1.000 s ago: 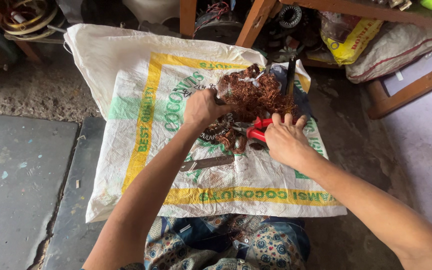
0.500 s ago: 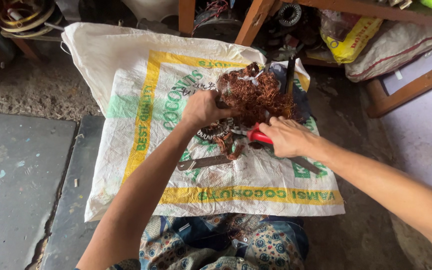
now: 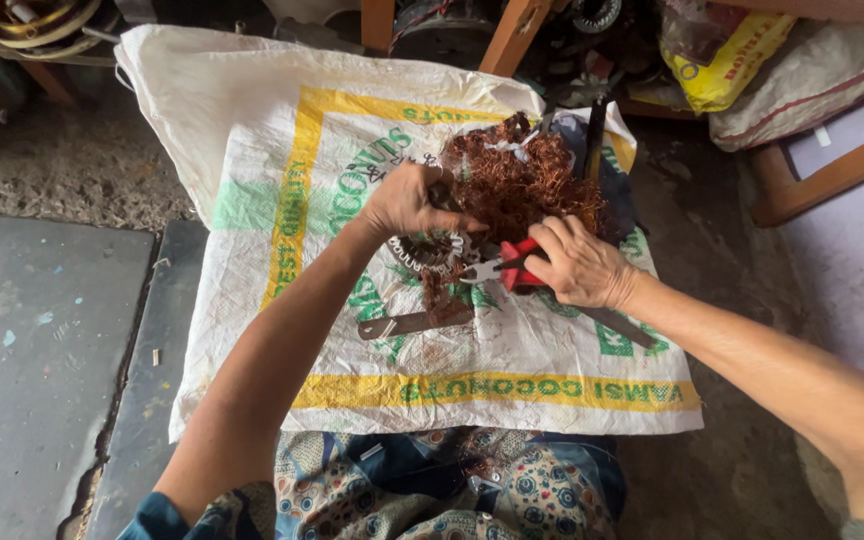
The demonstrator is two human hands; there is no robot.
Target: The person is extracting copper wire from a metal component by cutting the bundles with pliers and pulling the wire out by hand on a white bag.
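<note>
Your right hand (image 3: 582,265) now slid left, grip clamped on red-handled metal pliers (image 3: 505,268), nose at toothed steel winding core (image 3: 430,250). Left hand (image 3: 404,200) grip clamped on tangled copper wire mass (image 3: 522,185), on white woven sack (image 3: 252,130).

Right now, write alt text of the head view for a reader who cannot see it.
Two bare hands work a tangle of copper wire on a white woven sack: the left hand grips a metal winding core, the right hand holds red-handled pliers. A flat metal tool lies on the sack nearby.
</note>
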